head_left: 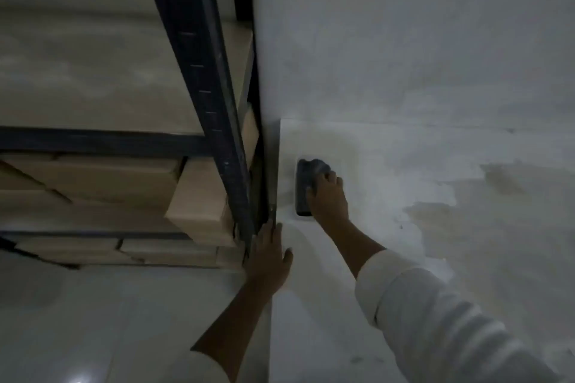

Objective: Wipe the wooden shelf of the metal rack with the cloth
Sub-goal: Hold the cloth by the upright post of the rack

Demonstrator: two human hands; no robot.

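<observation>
Dim light is washing over a pale, patchy wall and a glossy floor. One dark metal rack, its upright punched with slots, is carrying a dusty wooden shelf above stacked cardboard boxes; their number is unclear. One left hand is lying flat and open against the rack's foot, gripping nothing. One right hand is reaching into a dark rectangular recess, fingers curled on something greyish there, possibly the cloth.
</observation>
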